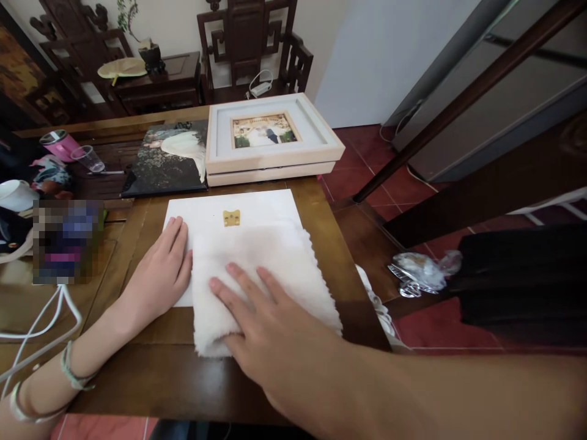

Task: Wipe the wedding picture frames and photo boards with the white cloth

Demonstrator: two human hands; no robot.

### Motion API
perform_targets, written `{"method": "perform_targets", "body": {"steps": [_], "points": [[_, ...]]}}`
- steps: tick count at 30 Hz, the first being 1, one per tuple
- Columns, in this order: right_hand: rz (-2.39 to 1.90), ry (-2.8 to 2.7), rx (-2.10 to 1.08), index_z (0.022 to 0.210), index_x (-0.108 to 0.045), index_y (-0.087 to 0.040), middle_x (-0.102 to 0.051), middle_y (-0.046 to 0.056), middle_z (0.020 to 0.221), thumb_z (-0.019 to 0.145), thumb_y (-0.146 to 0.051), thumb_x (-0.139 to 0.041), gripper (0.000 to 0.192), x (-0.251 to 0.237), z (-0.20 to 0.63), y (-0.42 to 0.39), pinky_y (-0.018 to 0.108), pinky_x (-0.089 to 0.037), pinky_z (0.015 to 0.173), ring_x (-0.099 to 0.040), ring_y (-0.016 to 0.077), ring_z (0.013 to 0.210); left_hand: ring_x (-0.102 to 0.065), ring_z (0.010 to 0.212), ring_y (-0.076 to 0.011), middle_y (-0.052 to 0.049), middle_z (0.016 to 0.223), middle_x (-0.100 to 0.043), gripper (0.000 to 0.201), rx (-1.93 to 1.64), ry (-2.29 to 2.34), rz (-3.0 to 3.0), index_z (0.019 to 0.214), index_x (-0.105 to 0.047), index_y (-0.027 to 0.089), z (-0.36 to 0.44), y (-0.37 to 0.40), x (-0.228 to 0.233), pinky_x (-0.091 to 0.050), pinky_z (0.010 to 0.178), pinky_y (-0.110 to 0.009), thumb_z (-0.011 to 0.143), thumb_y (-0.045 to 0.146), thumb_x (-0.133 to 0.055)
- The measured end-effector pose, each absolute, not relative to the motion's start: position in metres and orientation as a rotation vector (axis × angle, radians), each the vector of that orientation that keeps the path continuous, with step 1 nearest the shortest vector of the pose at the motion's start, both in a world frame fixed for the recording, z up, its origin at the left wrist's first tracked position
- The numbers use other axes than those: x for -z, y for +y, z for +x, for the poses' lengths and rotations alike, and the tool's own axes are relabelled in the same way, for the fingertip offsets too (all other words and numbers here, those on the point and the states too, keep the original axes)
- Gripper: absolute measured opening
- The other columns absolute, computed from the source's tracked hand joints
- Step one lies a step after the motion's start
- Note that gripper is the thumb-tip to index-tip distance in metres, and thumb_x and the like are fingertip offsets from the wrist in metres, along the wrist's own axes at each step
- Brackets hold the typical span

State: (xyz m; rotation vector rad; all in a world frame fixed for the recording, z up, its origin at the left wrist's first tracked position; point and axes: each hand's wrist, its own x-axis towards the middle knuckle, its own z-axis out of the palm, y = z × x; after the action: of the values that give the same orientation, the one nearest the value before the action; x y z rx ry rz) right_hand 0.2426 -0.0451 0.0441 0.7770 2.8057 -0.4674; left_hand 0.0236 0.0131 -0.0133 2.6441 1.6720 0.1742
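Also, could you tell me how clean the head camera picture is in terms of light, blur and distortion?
Head view: soft even daylight, no hard shadows or glare on the white towel. The right hand looms large and slightly soft near the lens, and the wide lens bends the table edge. A pixelated patch hides whatever lies beyond the left hand.

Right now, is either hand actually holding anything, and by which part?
Nothing is gripped. The right hand lies flat on top of the white towel, pressing it down; the left hand rests flat on the left edge of the white board.
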Motion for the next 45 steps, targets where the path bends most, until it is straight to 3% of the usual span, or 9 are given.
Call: {"method": "perform_targets", "body": {"steps": [9, 16, 19, 22, 26, 31, 37, 45], "points": [[0.992, 2.84, 0.282, 0.137, -0.056, -0.015, -0.023, 0.017, 0.16, 0.084, -0.01, -0.058, 0.053, -0.036, 0.253, 0.002, 0.061, -0.028, 0.113, -0.016, 0.0412, 0.146, -0.027, 0.147, -0.0343, -0.027, 0.154, -0.033, 0.06, -0.196, 1.711, 2.614, 0.143, -0.036, -0.006, 0.024, 0.009, 0.011, -0.031, 0.117, -0.05, 0.101, 0.035, -0.026], [0.92, 2.734, 0.366, 0.128, -0.064, -0.013, -0.017, 0.023, 0.159, 0.084, -0.015, -0.063, 0.045, -0.046, 0.241, -0.021, 0.068, -0.027, 0.11, -0.014, 0.0487, 0.143, -0.025, 0.147, -0.0346, -0.029, 0.155, -0.03, 0.061, -0.188, 1.677, 2.635, 0.143, -0.034, -0.008, 0.022, 0.012, 0.014, -0.029, 0.118, -0.051, 0.101, 0.034, -0.023], [0.796, 2.746, 0.47, 0.122, -0.069, -0.013, -0.018, 0.026, 0.158, 0.09, -0.023, -0.058, 0.035, -0.047, 0.24, -0.041, 0.073, -0.028, 0.105, -0.014, 0.0525, 0.141, -0.024, 0.147, -0.0347, -0.027, 0.156, -0.029, 0.058, -0.194, 1.665, 2.627, 0.145, -0.032, -0.003, 0.022, 0.013, 0.015, -0.031, 0.117, -0.054, 0.1, 0.031, -0.024], [0.767, 2.81, 0.498, 0.12, -0.07, -0.014, -0.021, 0.026, 0.157, 0.094, -0.026, -0.052, 0.034, -0.047, 0.243, -0.049, 0.074, -0.028, 0.105, -0.016, 0.0517, 0.141, -0.025, 0.147, -0.0339, -0.025, 0.157, -0.029, 0.056, -0.195, 1.666, 2.613, 0.147, -0.031, 0.003, 0.022, 0.013, 0.014, -0.033, 0.116, -0.054, 0.099, 0.031, -0.025], [0.826, 2.847, 0.421, 0.125, -0.066, -0.015, -0.026, 0.023, 0.157, 0.085, -0.026, -0.065, 0.041, -0.045, 0.248, -0.036, 0.067, -0.03, 0.109, -0.02, 0.0464, 0.143, -0.026, 0.147, -0.0339, -0.026, 0.156, -0.031, 0.056, -0.194, 1.669, 2.61, 0.147, -0.032, 0.001, 0.024, 0.012, 0.012, -0.033, 0.116, -0.053, 0.099, 0.031, -0.025], [0.942, 2.889, 0.267, 0.131, -0.061, -0.016, -0.029, 0.019, 0.158, 0.084, -0.017, -0.063, 0.047, -0.039, 0.249, -0.009, 0.061, -0.031, 0.111, -0.024, 0.0428, 0.144, -0.025, 0.147, -0.0335, -0.027, 0.155, -0.031, 0.057, -0.206, 1.684, 2.616, 0.145, -0.034, -0.002, 0.025, 0.011, 0.011, -0.032, 0.116, -0.052, 0.1, 0.033, -0.024], [0.957, 2.824, 0.238, 0.133, -0.06, -0.013, -0.023, 0.022, 0.159, 0.084, -0.018, -0.064, 0.049, -0.04, 0.242, -0.005, 0.064, -0.03, 0.111, -0.02, 0.0458, 0.144, -0.024, 0.147, -0.0349, -0.028, 0.155, -0.03, 0.059, -0.185, 1.691, 2.594, 0.144, -0.034, -0.004, 0.025, 0.012, 0.011, -0.03, 0.117, -0.052, 0.1, 0.033, -0.025], [0.773, 2.793, 0.459, 0.116, -0.071, -0.012, -0.022, 0.027, 0.157, 0.077, -0.025, -0.074, 0.042, -0.049, 0.238, -0.039, 0.073, -0.027, 0.106, -0.015, 0.0541, 0.141, -0.022, 0.148, -0.0336, -0.028, 0.156, -0.027, 0.058, -0.144, 1.663, 2.594, 0.144, -0.033, -0.004, 0.023, 0.014, 0.012, -0.03, 0.118, -0.05, 0.099, 0.031, -0.024]]}}
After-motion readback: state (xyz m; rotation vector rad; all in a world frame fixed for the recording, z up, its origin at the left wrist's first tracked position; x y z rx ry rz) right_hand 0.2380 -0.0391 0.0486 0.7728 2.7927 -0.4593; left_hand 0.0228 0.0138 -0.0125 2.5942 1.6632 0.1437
